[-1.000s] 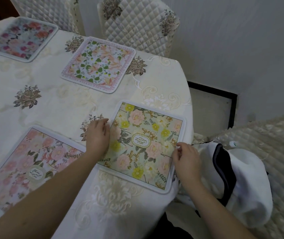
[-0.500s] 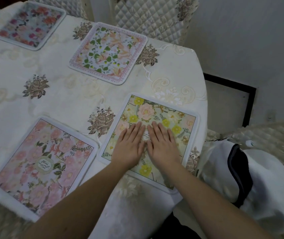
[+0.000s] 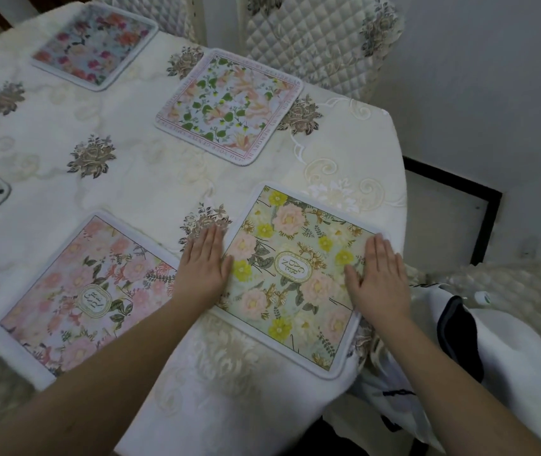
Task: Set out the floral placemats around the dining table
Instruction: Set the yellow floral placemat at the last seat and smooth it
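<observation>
Mats lying round the table, five showing, the yellow mat at the near right corner being pressed flat at its side edges under left hand and right hand, fingers straight, likely nearing completion, further places hidden.

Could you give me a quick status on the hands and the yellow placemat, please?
Left hand and right hand flat, no grip. Yellow floral placemat lies flat near the table's edge. Nothing in the way.
</observation>
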Demonstrator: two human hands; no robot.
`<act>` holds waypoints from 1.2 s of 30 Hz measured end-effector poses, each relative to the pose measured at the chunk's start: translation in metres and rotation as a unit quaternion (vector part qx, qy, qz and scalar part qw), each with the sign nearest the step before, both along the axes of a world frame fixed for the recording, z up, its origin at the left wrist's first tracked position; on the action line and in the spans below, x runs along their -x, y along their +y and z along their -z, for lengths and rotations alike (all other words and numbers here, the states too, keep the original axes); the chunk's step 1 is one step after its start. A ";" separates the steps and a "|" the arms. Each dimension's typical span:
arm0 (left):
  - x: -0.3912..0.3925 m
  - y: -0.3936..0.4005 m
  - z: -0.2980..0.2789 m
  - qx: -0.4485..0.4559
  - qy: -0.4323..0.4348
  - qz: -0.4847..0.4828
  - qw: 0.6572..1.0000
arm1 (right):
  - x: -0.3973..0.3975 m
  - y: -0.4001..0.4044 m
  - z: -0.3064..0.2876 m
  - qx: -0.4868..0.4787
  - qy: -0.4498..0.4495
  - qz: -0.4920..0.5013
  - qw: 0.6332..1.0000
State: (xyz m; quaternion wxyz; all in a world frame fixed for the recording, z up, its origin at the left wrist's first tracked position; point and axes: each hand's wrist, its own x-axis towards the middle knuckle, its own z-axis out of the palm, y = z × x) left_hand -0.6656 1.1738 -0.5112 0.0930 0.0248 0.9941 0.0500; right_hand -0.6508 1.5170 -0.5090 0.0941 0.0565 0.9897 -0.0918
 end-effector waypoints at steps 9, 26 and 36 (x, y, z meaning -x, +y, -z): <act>0.027 0.056 -0.003 -0.064 0.089 0.002 0.994 | 0.064 -0.082 -0.016 0.109 0.080 -0.193 0.972; 0.061 0.058 0.010 -0.060 0.029 -0.034 0.997 | 0.142 -0.087 0.006 0.052 0.041 -0.244 0.968; 0.057 0.021 -0.009 0.036 0.041 -0.111 0.992 | 0.121 -0.020 0.001 0.018 0.076 -0.092 0.993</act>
